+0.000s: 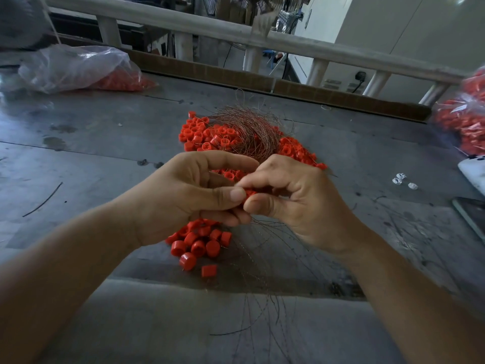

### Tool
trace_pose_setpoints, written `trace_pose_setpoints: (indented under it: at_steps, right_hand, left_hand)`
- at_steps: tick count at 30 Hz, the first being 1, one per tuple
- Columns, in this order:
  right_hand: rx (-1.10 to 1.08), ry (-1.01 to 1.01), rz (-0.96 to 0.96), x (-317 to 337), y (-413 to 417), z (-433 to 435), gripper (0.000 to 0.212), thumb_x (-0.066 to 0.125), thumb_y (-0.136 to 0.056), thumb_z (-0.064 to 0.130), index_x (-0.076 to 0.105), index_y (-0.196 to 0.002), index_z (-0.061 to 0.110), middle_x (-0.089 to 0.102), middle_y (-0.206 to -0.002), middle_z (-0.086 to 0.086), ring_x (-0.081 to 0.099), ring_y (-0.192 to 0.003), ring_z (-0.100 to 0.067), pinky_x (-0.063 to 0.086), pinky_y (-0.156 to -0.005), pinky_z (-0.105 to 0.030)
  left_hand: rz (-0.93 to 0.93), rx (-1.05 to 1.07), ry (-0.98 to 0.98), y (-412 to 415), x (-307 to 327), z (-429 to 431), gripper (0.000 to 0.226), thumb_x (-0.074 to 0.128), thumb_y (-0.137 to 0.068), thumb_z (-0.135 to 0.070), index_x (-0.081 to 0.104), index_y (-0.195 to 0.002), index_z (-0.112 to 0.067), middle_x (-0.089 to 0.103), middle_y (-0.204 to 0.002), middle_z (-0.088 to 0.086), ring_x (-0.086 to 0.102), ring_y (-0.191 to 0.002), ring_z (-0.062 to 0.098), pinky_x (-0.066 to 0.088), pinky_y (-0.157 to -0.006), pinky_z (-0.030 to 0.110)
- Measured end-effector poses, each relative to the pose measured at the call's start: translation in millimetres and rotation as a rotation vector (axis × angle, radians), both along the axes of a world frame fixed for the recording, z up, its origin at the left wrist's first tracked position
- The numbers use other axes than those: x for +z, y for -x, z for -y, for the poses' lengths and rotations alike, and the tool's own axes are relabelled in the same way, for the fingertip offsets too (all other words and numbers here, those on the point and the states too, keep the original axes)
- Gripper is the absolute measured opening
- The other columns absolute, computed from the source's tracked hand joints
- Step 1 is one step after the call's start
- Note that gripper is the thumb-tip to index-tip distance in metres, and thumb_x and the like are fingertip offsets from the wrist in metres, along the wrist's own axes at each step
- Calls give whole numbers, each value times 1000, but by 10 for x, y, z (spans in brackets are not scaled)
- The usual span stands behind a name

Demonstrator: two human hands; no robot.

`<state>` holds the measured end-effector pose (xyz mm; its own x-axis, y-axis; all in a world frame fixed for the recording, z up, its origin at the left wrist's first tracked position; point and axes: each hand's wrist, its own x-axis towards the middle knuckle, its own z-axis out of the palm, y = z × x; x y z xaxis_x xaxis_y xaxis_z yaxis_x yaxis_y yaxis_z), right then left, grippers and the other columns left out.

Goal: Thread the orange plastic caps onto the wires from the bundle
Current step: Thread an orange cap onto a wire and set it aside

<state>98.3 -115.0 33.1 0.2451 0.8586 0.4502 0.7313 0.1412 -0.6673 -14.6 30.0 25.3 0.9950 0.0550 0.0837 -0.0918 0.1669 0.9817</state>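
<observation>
Forearms come in from both lower corners. Btwn them, thin loose wires [265, 261] fan over the near table [105, 158] edge, long axes running roughly toward the camera and converging up under the hands.

L hand [189, 195]: fingers curled, thumb tip pressed on one orange cap [249, 193]. R hand [296, 206]: also curled tight, index above and thumb below the same cap. So the cap sits right where the two hands meet, touching both, neither hand nearer. Which hand has the wire end: can't tell, it's hidden in the pinch. Cap's hole direction: can't tell either.

Key relation, as I judge it: the wire strands lead off below and toward the R wrist, and the cap is at the top of that fan. Feeding wire into cap prob. means a short push along the wire's own line, fingertips only, no arm travel.

Supply: a small cluster of caps [199, 245] lies just below the L hand, and a bigger pile [207, 135] lies beyond the hands w/ the wire bundle [249, 132] curled on top of it. Next wire is a forward reach, either hand about equal.

Bag [78, 67] of caps far left, another bag [464, 122] at right edge.

Writing, brands, labels: none legible anywhere.
</observation>
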Motion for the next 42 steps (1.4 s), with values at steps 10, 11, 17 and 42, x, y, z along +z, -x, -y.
trace_pose_setpoints:
  at_steps: [10, 11, 17, 42]
  right_hand:
    - [-85, -2, 173, -2, 62, 3, 24, 56, -88, 27, 62, -82, 4, 47, -79, 11, 48, -73, -1, 39, -66, -11]
    - [-88, -5, 162, -2, 70, 4, 19, 57, -86, 22, 62, -82, 4, 47, -79, 13, 48, -74, 1, 39, -67, -10]
    - [-84, -19, 152, 9, 101, 22, 12, 59, -82, 16, 62, -77, 5, 47, -77, 15, 48, -71, 2, 41, -67, -11]
    - [-14, -53, -206, 37, 3, 43, 15, 63, -75, 27, 62, -90, 29, 66, -77, 23, 63, -75, 4, 46, -67, -9]
  left_hand:
    - [123, 98, -195, -1, 19, 150, 62, 69, -62, -30, 47, -120, -27, 72, -77, 9, 71, -69, 21, 54, -59, 21]
    - [142, 96, -191, 1, 16, 160, 61, 69, -63, -30, 46, -120, -28, 71, -77, 10, 71, -69, 22, 54, -59, 22]
    - [180, 74, -186, 39, 11, 195, 57, 65, -71, -25, 46, -124, -30, 70, -76, 13, 70, -68, 23, 56, -59, 26]
    - [204, 57, 149, -7, 63, 13, 42, 65, -71, -14, 63, -113, -15, 70, -100, 14, 68, -82, 18, 55, -67, 24]
